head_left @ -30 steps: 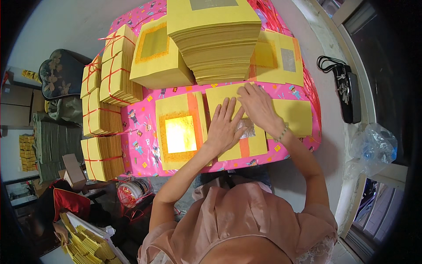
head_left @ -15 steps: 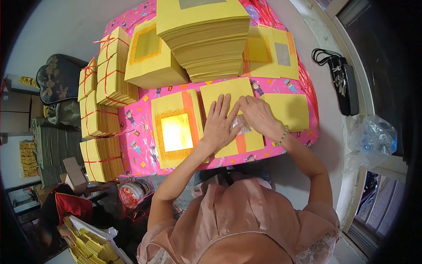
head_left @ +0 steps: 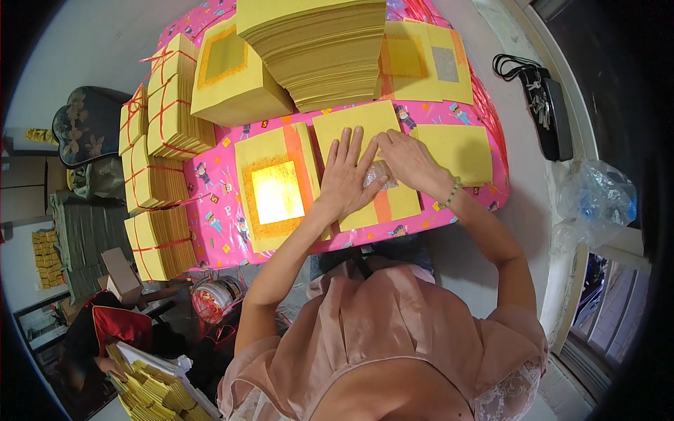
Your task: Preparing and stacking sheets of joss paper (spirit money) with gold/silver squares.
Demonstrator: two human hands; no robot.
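Note:
My left hand [head_left: 344, 173] lies flat on a yellow paper sheet [head_left: 375, 121] at the middle of the table, fingers spread. My right hand [head_left: 414, 163], with a beaded bracelet at the wrist, rests on the same sheet with its fingers bent and pressed together. What they hold, if anything, is hidden. Between the hands is a shiny, silvery patch [head_left: 380, 176], with an orange band [head_left: 381, 206] below it. Left of this sheet lies a yellow stack with a bright gold square [head_left: 278, 191]. On its right sits a plain yellow pile [head_left: 460, 158].
A tall yellow paper stack [head_left: 316, 63] stands at the back. Bundles tied with red string [head_left: 168, 245] line the left edge of the pink tablecloth [head_left: 214, 200]. Red strings hang at the right edge. At lower left, a person in black and red [head_left: 119, 326] handles yellow bundles.
The whole view has shifted, so the table appears slightly higher. Both hands stay in nearly the same place on the sheet.

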